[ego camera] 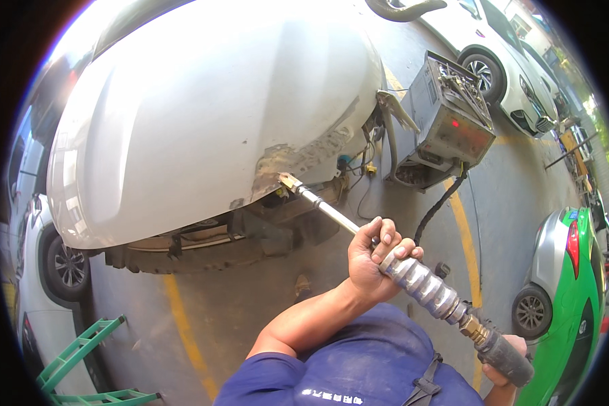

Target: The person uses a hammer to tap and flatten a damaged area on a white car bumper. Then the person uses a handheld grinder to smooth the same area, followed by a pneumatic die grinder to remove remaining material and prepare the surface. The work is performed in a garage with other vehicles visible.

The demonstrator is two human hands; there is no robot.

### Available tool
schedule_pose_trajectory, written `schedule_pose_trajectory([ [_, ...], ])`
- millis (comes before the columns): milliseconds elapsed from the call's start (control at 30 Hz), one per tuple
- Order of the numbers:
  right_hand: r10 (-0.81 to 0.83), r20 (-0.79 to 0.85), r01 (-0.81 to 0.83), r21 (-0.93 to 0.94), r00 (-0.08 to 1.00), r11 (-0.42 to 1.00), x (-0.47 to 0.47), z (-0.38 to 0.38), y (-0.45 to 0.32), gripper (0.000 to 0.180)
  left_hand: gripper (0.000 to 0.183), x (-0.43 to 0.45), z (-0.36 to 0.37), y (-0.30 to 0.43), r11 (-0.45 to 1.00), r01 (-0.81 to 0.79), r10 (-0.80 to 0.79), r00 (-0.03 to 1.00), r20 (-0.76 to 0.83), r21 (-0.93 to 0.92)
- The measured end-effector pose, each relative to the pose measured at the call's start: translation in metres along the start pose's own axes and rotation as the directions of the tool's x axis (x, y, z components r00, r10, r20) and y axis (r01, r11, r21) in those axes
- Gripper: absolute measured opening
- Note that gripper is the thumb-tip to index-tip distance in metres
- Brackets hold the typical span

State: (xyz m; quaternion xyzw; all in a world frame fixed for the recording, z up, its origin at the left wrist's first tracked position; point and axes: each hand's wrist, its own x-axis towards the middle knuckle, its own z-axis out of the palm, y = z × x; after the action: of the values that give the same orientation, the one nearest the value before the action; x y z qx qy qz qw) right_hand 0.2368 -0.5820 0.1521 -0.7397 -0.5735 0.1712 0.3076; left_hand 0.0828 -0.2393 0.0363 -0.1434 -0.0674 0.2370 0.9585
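A long slide hammer dent puller (337,215) runs diagonally from the vehicle's front edge towards my body. Its brass-coloured tip (288,180) touches the bare, scraped patch (274,162) at the front edge of a white hood (198,111). My left hand (378,259) is closed around the shaft at the upper end of the ribbed metal slide weight (424,286). Behind the black rear handle (507,358), my right hand (515,347) grips it, with most of its fingers hidden. Below the hood, the vehicle's front is stripped, exposing a bumper beam (289,208) and loose wires.
A grey metal machine (449,127) with a lit red indicator stands right of the hood, with tools on top and a thick black cable (439,205). A white car (492,61) and a green car (563,304) stand to the right. A green ladder (81,350) is lower left.
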Motion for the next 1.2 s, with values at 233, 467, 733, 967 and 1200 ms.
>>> schedule_pose_trajectory([
  [233,0.118,0.073,-0.134,0.275,0.990,0.952,0.012,0.001,-0.003,0.039,0.040,-0.005,0.007,0.006,0.997,-0.057,0.060,0.997,-0.051,0.061],
  [467,0.132,0.050,-0.139,0.189,0.990,0.972,0.000,-0.002,0.003,0.042,0.040,-0.005,0.007,0.007,0.994,-0.069,0.074,0.996,-0.057,0.084],
  [733,0.302,0.031,-0.295,0.322,0.953,0.900,0.008,0.004,-0.012,0.041,0.037,-0.003,0.017,0.027,0.980,-0.157,0.181,0.957,-0.226,0.120],
  [967,0.245,0.034,-0.245,0.266,0.969,0.932,0.023,0.003,-0.022,0.035,0.036,0.006,0.006,0.070,0.951,-0.274,0.298,0.934,-0.194,0.145],
  [1200,-0.529,0.208,0.567,-0.367,0.822,0.737,0.067,-0.032,-0.059,0.030,0.039,-0.007,-0.004,-0.003,0.965,0.086,0.074,0.816,0.574,-0.248],
])
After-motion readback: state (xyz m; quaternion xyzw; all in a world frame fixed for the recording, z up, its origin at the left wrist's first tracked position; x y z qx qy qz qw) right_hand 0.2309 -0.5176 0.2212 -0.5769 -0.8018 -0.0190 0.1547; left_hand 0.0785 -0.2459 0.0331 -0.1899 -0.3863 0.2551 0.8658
